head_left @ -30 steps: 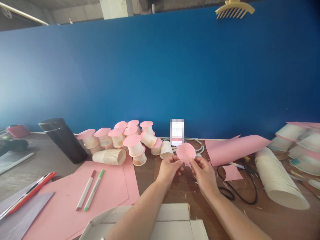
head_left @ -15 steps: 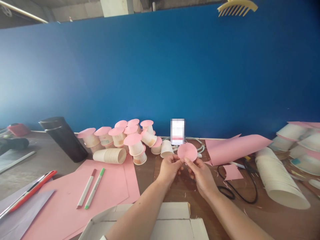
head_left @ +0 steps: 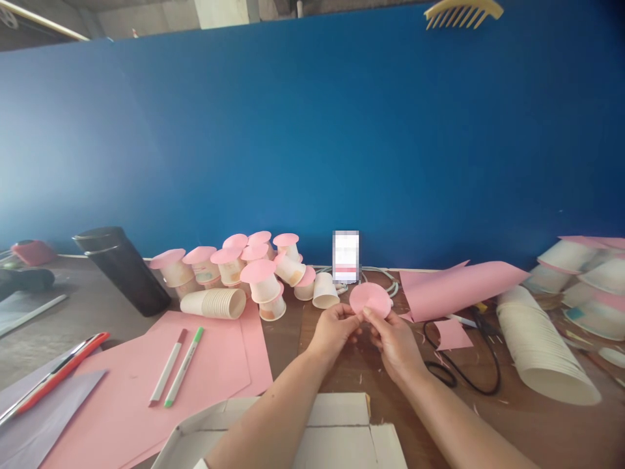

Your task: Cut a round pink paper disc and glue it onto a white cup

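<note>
Just above the middle of the table, a round pink paper disc (head_left: 370, 298) is held up by its near edge. My left hand (head_left: 336, 332) pinches that edge from the left, thumb and finger closed. From the right, my right hand (head_left: 393, 342) grips the same edge with its thumb on the disc's face. A single white paper cup (head_left: 325, 291) lies tipped beyond my left hand. To its left stand several paper cups topped with pink discs (head_left: 261, 281), some stacked in pairs. The undersides of my fingers are hidden.
A rolled pink sheet (head_left: 461, 290), a black cord (head_left: 497, 374) and stacked cups (head_left: 547, 352) lie on the right. Pink paper (head_left: 117, 384) bears two markers (head_left: 183, 368); nearby are a red-handled cutter (head_left: 63, 371) and black tumbler (head_left: 127, 273). White cardboard (head_left: 336, 417) lies in front.
The pink disc has shifted very slightly right within my fingers' pinch. Both hands stay almost in place, and the whole view has moved a little.
</note>
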Demonstrator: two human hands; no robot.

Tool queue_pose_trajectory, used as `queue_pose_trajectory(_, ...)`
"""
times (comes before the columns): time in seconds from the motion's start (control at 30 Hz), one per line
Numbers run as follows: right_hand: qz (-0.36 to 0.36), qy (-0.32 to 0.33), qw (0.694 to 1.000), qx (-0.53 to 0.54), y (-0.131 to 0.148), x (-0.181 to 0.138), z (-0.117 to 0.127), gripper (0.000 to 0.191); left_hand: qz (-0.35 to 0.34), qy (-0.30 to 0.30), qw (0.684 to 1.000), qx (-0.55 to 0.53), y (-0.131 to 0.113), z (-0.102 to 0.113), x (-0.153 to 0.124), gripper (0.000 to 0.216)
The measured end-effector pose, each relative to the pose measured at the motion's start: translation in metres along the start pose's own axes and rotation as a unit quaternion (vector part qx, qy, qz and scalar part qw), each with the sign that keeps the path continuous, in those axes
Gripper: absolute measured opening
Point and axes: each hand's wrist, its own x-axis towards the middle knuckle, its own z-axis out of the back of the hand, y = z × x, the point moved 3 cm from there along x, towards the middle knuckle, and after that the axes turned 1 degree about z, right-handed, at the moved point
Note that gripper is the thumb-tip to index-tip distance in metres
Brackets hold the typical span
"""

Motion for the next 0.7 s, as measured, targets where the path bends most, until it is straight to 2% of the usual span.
queue_pose_trajectory(0.43, 0.013, 0.027, 0.999, -0.016, 0.0025, -0.0030, -0.0012, 0.031, 0.000, 0.012, 1.000, -0.009, -0.0004, 0.0004, -0.0019, 0.031)
queue_pose_trajectory(0.7, 0.025, -0.004, 0.999, -0.046, 0.0009, -0.0002, 0.0043, 0.033, 0.013, 0.033, 0.999, 0.018, 0.0024, 0.0012, -0.0019, 0.022)
